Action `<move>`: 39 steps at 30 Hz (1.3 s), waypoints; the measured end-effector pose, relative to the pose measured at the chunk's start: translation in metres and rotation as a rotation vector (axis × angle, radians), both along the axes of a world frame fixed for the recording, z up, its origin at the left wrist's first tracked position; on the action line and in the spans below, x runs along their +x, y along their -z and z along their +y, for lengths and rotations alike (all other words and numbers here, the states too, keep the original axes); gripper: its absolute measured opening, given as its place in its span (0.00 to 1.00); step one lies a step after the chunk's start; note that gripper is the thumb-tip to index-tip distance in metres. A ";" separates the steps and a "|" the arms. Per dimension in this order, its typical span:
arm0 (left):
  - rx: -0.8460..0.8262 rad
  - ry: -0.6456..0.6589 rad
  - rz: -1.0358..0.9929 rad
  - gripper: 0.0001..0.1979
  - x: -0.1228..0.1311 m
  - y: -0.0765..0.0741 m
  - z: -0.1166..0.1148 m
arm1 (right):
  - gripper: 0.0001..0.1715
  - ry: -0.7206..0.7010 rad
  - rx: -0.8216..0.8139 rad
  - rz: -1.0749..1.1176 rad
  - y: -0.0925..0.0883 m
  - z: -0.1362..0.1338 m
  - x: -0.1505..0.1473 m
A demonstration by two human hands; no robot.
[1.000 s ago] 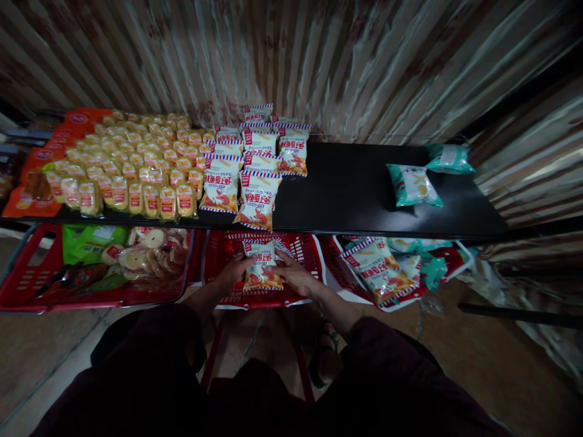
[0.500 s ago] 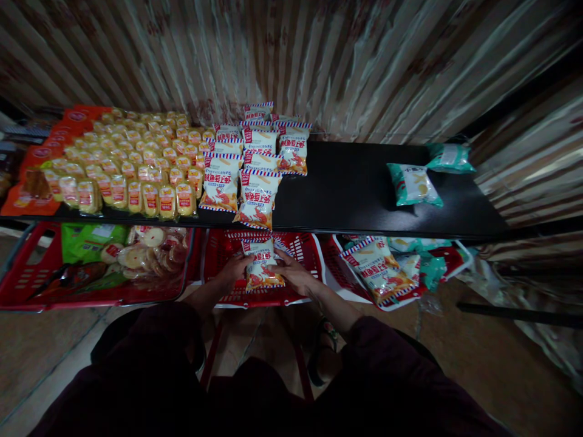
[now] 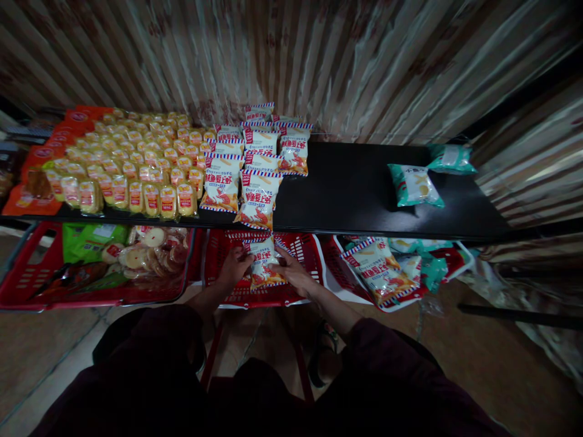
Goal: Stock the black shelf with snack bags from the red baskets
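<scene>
Both hands grip one white and orange snack bag (image 3: 263,262) over the middle red basket (image 3: 304,249), just below the shelf's front edge. My left hand (image 3: 234,267) holds its left side and my right hand (image 3: 294,273) its right side, fingers closed on it. Above it, on the black shelf (image 3: 346,188), lie several bags of the same kind (image 3: 257,164) in rows.
Small yellow packets (image 3: 136,167) fill the shelf's left part, with orange packs (image 3: 43,152) beyond them. Two teal bags (image 3: 414,185) lie at the shelf's right. A red basket (image 3: 27,285) at left holds biscuits; another basket (image 3: 387,267) at right holds more bags. A curtain hangs behind.
Both hands have lifted the snack bag slightly up and toward the shelf edge. Nothing else has moved.
</scene>
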State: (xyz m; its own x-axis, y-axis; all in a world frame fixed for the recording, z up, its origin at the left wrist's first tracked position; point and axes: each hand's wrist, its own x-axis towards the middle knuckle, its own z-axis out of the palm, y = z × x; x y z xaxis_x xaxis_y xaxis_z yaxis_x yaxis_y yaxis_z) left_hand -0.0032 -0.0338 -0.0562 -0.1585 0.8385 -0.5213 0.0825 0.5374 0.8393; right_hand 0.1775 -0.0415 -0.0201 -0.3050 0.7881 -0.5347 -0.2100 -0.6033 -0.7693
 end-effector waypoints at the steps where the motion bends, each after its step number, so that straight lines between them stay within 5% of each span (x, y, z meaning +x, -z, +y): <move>1: 0.029 -0.009 0.032 0.22 0.000 -0.001 0.000 | 0.48 0.003 -0.001 -0.007 0.000 0.000 0.000; 8: 0.204 0.078 0.108 0.15 0.004 -0.018 -0.003 | 0.46 0.004 0.060 -0.072 0.000 0.002 -0.001; 17: -0.045 0.056 -0.227 0.20 0.013 -0.029 -0.008 | 0.42 -0.086 0.266 -0.312 -0.011 -0.001 -0.004; 33: -0.060 0.105 -0.300 0.26 0.011 -0.035 -0.009 | 0.33 -0.176 0.389 -0.398 -0.011 -0.004 -0.002; 39: -0.080 0.083 -0.602 0.29 0.013 -0.033 -0.011 | 0.28 -0.151 0.438 -0.351 -0.016 -0.005 -0.004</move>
